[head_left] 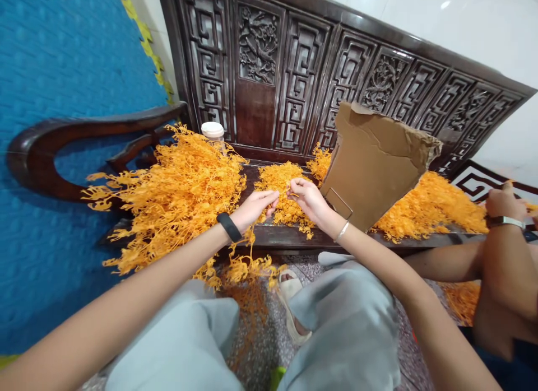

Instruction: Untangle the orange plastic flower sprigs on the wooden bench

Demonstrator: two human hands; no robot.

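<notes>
My left hand, with a black wristband, is closed in a pinch over the bench. From it hangs an orange artificial flower sprig, drooping below the seat's front edge. Close to its right, my right hand has thumb and fingertips pinched together; whatever is between them is too small to make out. Under and behind both hands lies a small heap of orange sprig pieces. A large bushy pile of orange sprigs rises just left of my left hand.
A cardboard sheet stands tilted on the dark carved wooden bench. More orange sprigs lie to its right. A white-lidded jar stands behind the left pile. Another person's hand is at the far right.
</notes>
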